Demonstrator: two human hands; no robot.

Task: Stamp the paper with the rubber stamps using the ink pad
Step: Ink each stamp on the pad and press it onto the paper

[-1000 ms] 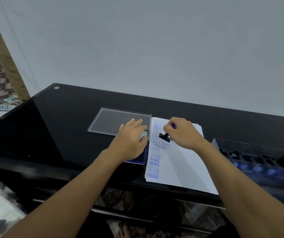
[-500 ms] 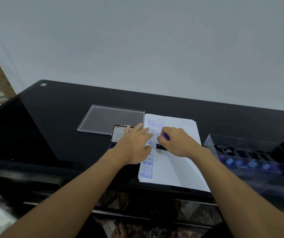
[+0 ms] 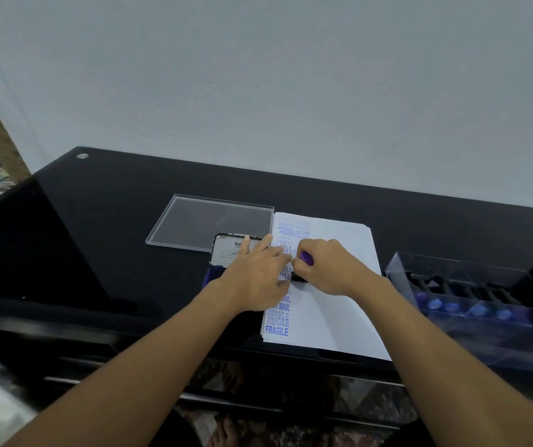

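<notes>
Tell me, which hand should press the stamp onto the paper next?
The right hand, probably. It pinches the purple-handled black rubber stamp standing on the white paper sheet. The left hand lies flat across the paper's edge, holding nothing.

Plain pale wall (image 3: 291, 85) behind glossy black desk (image 3: 97, 221)

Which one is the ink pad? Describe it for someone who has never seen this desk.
On the black desk, look just left of the white paper, partly under the left hand. The ink pad lies there, in front of the clear plastic cover. Unlike that see-through cover, it has a blue base and a shiny lid with printed lettering.
</notes>
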